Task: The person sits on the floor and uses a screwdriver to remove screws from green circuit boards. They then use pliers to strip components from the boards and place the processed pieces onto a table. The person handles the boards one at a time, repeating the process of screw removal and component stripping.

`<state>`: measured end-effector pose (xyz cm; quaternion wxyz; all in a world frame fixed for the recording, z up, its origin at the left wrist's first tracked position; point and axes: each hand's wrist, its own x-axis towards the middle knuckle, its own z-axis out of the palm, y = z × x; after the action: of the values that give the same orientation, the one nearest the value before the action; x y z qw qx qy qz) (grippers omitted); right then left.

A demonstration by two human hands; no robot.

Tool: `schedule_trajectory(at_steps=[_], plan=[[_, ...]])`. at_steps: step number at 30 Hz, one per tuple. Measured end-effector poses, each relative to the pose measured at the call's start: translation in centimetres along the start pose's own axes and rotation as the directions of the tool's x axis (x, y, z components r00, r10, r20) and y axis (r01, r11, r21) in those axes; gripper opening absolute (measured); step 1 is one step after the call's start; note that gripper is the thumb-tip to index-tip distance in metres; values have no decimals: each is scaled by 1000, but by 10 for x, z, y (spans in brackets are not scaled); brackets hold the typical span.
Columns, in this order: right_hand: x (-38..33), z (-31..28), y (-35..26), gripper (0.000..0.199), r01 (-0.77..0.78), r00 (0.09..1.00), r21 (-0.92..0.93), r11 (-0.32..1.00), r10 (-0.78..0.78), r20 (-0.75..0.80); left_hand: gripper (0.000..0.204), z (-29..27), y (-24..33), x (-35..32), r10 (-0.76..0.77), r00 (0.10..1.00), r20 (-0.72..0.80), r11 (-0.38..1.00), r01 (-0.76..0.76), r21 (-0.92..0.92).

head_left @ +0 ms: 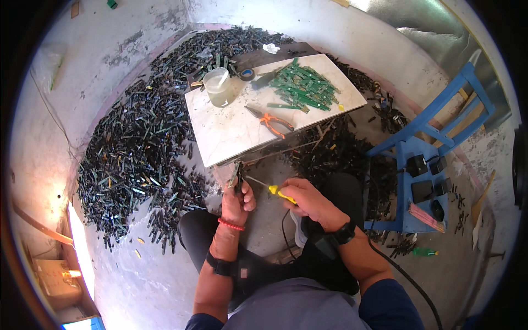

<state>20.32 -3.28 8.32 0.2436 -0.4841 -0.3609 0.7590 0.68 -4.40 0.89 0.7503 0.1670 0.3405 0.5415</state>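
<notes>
L hand [236, 202] grips a dark strip-like pc [237, 176]; R hand [307, 198] is wrapped rnd a yellow-handled tool [274, 190], tip just beside it, nr the front edge of the worktop [220, 137], w/ orange-handled pliers [274, 124] & green strips [303, 85] on top.

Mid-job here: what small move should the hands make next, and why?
Probably ease the yellow-handled tool a little further left with the right hand, keeping the left hand steady. The left hand holds up a dark strip-shaped piece, and the tool's thin metal shaft points at it, its tip seemingly just short of contact.
</notes>
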Motion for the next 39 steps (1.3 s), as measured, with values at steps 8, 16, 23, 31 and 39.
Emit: schedule_trajectory(at_steps=[8, 16, 23, 31, 39], plan=[[0, 0, -3, 16, 30, 999, 68, 997, -31, 25, 41, 3, 3, -2, -31, 999, -15, 1000, 31, 6], [10, 3, -2, 16, -4, 998, 134, 991, -5, 66, 43, 6, 3, -1, -32, 998, -63, 995, 37, 87], [17, 11, 9, 23, -73, 985, 340, 938, 15, 169, 39, -3, -7, 5, 46, 994, -95, 991, -33, 133], [22, 20, 11, 26, -32, 990, 360, 932, -20, 139, 32, 2, -8, 16, 3, 986, -167, 985, 26, 170], [31, 11, -3, 27, 40, 999, 291, 956, -49, 21, 11, -41, -21, 59, 558, 752, 352, -17, -413, 911]])
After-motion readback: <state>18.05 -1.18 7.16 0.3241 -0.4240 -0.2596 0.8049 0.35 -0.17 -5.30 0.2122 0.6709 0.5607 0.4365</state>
